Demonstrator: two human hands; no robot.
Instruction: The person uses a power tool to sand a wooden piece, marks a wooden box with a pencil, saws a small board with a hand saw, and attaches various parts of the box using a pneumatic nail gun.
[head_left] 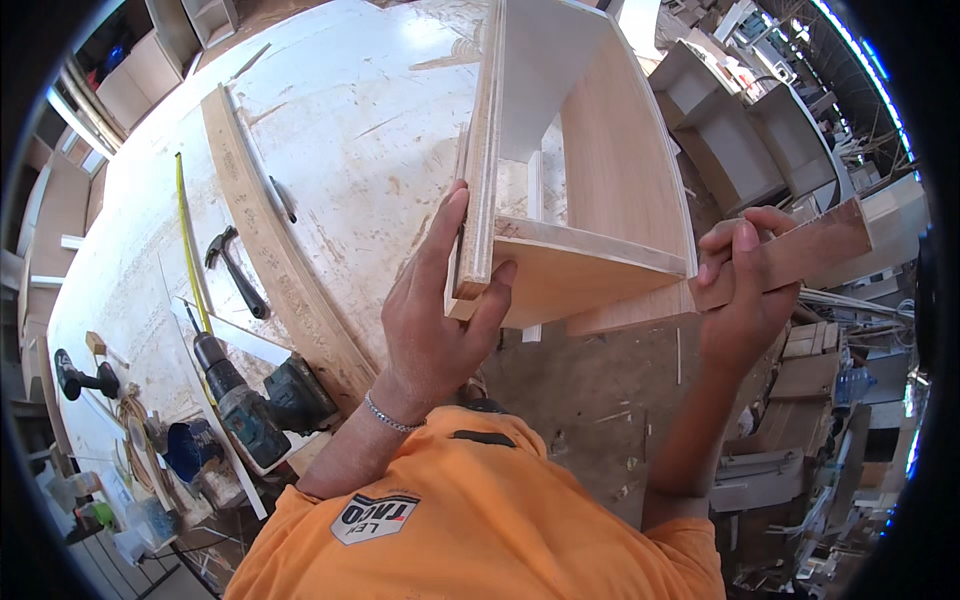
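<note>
A wooden cabinet carcass (625, 150) with plywood panels stands at the table's front right, its lower end overhanging the edge. My left hand (440, 290) is closed around the end of its left side panel (484, 170), thumb on the inner side and fingers along the outer. At the carcass's right corner, my right hand (752, 265) grips a short brown wooden strip (840, 240) that sticks out to the right. The strip's left end is close to the corner; whether they touch I cannot tell.
Left on the white worktable (330, 130) lie a long board (255, 190), a hammer (236, 272), a yellow tape measure blade (187, 230), a pen (282, 198) and a cordless drill (240, 400). Another cabinet (740, 130) stands far right, with scrap wood below it.
</note>
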